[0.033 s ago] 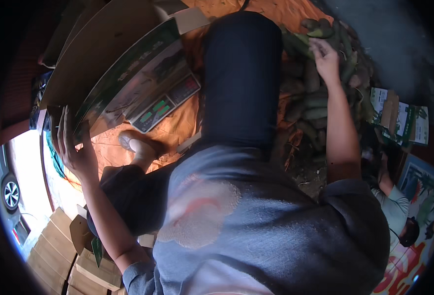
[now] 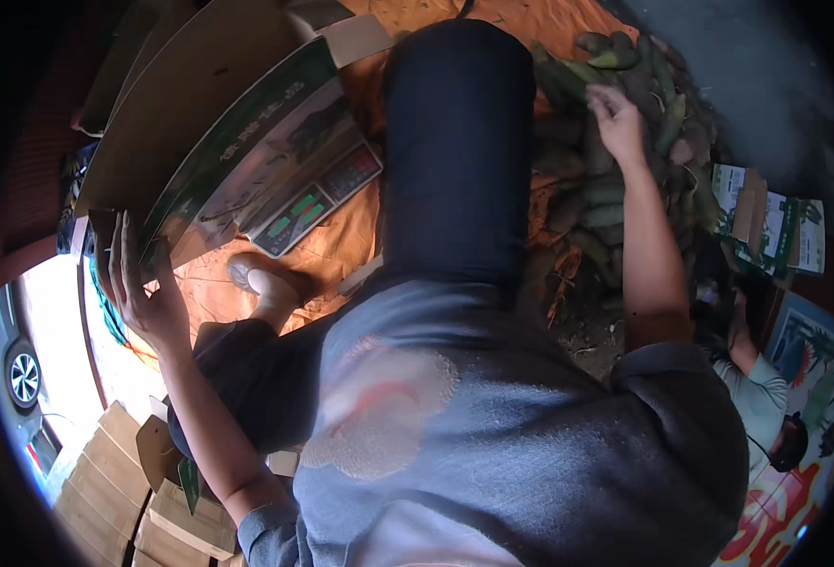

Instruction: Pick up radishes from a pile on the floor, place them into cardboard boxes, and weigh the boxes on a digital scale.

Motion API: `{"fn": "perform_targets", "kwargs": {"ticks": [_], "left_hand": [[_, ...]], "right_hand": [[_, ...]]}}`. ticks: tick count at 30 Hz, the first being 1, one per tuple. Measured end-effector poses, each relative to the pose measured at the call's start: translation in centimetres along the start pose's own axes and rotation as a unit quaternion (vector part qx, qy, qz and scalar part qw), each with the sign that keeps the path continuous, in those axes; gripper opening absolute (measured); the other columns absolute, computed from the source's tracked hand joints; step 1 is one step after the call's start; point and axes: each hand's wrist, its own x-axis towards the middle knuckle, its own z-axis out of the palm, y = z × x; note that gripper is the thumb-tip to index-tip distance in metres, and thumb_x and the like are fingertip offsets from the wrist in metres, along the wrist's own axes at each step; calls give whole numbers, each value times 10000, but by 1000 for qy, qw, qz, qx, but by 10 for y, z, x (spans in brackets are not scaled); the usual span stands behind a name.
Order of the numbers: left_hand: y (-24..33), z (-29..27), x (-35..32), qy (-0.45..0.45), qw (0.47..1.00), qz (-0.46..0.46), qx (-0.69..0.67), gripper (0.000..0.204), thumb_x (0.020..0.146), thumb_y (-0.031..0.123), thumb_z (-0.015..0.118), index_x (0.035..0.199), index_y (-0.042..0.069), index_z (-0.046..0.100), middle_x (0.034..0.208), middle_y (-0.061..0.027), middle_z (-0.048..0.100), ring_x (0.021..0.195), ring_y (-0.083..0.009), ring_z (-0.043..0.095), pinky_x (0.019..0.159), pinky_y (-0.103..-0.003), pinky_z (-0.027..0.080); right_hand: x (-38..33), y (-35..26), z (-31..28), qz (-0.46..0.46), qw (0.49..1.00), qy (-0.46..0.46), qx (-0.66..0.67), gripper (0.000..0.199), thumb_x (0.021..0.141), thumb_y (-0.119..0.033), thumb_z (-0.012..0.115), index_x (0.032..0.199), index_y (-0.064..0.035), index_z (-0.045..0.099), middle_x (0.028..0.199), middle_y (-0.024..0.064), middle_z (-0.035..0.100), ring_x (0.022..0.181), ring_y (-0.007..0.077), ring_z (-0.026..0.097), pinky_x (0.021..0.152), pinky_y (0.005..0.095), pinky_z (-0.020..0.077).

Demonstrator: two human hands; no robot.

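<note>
My left hand (image 2: 152,302) is at the near corner of a large cardboard box (image 2: 237,165), its fingers stretched out and spread against the cardboard. The box is open-topped, with a green and pinkish printed side, and rests tilted by a digital scale (image 2: 308,213) whose displays glow green. My right hand (image 2: 617,123) hangs over a pile of long green and brown vegetables (image 2: 606,194), whose exact kind I cannot tell. Its fingers are loosely bent and apart, and nothing shows in them. A green vegetable (image 2: 615,60) lies just beyond the fingertips.
An orange sheet (image 2: 332,241) covers the floor under the scale. Stacked cardboard boxes (image 2: 105,482) stand at the lower left, with a parked car (image 2: 22,369) outside. Printed cartons (image 2: 766,222) lie at right, and another person (image 2: 762,402) sits below them. My bent leg (image 2: 459,151) rises between both hands.
My right hand has drawn slightly left and nearer to me, and its fingers have bent more. My left hand stays at the box corner.
</note>
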Motion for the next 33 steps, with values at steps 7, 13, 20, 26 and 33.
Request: {"fn": "perform_targets", "kwargs": {"ticks": [7,13,20,26,33], "left_hand": [[33,17,0,29,999,-29,19,364,918,82,682,1278,42,650,1314,-75,652,1306,-339,524,1091,-462,414],[18,15,19,45,998,12,47,344,946,71,658,1285,15,633,1313,-126,643,1306,-352,535,1063,-462,450],[16,-3,66,40,984,-4,172,307,974,151,648,1263,50,665,1271,-92,674,1263,-299,575,1031,-438,480],[8,29,80,85,992,-47,82,297,989,136,614,1274,69,669,1330,-49,646,1277,-265,564,1080,-414,427],[2,-11,64,34,987,-123,95,326,975,83,602,1297,64,649,1325,-97,642,1305,-294,537,1086,-423,416]], "right_hand": [[-103,187,24,214,951,-144,-167,405,885,-102,644,1280,-19,615,1258,225,644,1211,350,599,988,414,488],[-148,236,35,315,901,-185,-232,397,863,-148,649,1256,-89,639,1203,254,647,1187,412,575,983,460,482],[-72,256,19,208,927,167,-265,573,791,-227,757,1311,-87,563,1274,252,563,1218,421,523,1043,463,439],[-35,378,-50,279,947,119,-106,923,724,-313,862,1454,26,409,1425,176,521,1308,273,498,1095,369,394],[-23,345,18,440,862,25,-252,1095,622,-556,874,1442,-19,387,1434,204,475,1322,391,468,1097,476,420]]}}
